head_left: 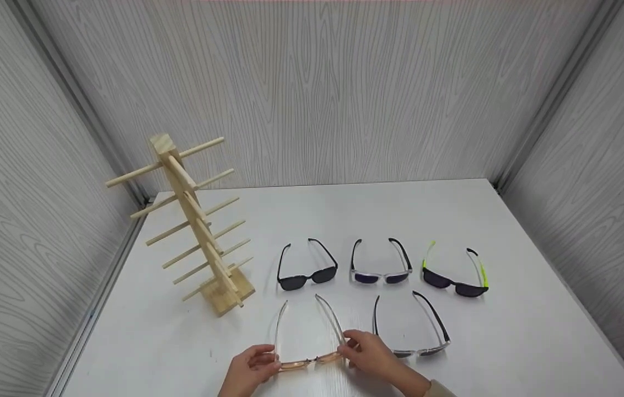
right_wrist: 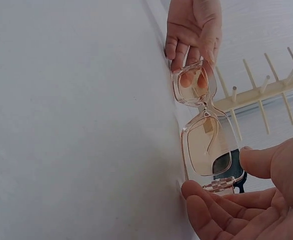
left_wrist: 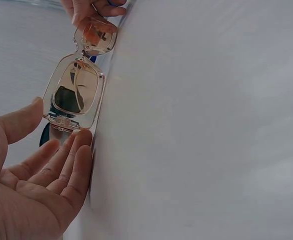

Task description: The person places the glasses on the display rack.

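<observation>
Using left hand (head_left: 250, 368) and right hand (head_left: 368, 353), pinching peach-lensed glasses (head_left: 304, 363) by both outer corners, at near part of desk (head_left: 521, 336). Probably risking a twist by pulling unevenly, or a slip by loosening one side first; possibly risking knocking gray-lensed glasses (head_left: 431, 350) just beside right hand. Seeing no container, only wooden rack (head_left: 195, 220) standing leftward.

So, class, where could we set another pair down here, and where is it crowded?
Bare tabletop: behind the three back-row sunglasses, up to the wall; right of the yellow-armed pair, to the right edge; front left, before the wooden stand and left of the hands. Crowded: front middle, where the hands hold peach-lensed glasses close to the gray-lensed pair.
</observation>
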Motion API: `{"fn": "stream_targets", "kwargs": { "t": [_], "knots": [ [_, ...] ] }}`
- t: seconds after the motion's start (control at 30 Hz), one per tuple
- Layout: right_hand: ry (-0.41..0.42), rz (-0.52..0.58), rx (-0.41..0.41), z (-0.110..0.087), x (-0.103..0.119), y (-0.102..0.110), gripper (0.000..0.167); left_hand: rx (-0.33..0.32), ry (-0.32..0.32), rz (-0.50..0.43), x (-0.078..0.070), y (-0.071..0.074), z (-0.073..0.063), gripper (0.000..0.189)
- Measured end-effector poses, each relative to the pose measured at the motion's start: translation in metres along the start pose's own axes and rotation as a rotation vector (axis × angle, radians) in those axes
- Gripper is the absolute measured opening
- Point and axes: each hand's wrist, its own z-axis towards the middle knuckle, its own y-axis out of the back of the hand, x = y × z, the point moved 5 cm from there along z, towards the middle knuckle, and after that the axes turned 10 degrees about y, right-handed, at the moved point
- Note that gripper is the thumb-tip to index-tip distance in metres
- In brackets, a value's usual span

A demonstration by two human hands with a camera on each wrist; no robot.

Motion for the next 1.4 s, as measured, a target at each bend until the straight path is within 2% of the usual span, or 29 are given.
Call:
{"fn": "stream_targets", "kwargs": {
  "t": [0.13, 0.27, 0.43, 0.7, 0.93, 1.17, 1.4],
  "knots": [
    [0.016, 0.004, -0.006, 0.0, 0.003, 0.0, 0.043, 0.015, 0.019, -0.001, 0.0, 0.003, -0.004, 0.059],
    [0.047, -0.02, -0.035, 0.003, 0.01, 0.002, 0.044, 0.007, 0.011, -0.002, -0.003, 0.006, -0.008, 0.062],
    [0.063, -0.043, -0.073, 0.007, 0.015, 0.005, 0.044, -0.024, -0.022, -0.028, -0.01, 0.009, -0.011, 0.066],
    [0.077, -0.021, -0.096, 0.016, 0.025, 0.009, 0.045, -0.074, -0.01, -0.063, -0.017, 0.016, -0.015, 0.069],
    [0.125, -0.026, -0.117, 0.028, 0.036, 0.013, 0.045, -0.107, -0.073, -0.063, -0.028, 0.024, -0.022, 0.074],
    [0.118, -0.009, -0.133, 0.042, 0.037, 0.014, 0.043, -0.174, -0.062, -0.075, -0.033, 0.027, -0.026, 0.079],
    [0.154, 0.007, -0.153, 0.054, 0.039, 0.013, 0.039, -0.23, -0.061, -0.079, -0.036, 0.03, -0.031, 0.082]
  ]
}}
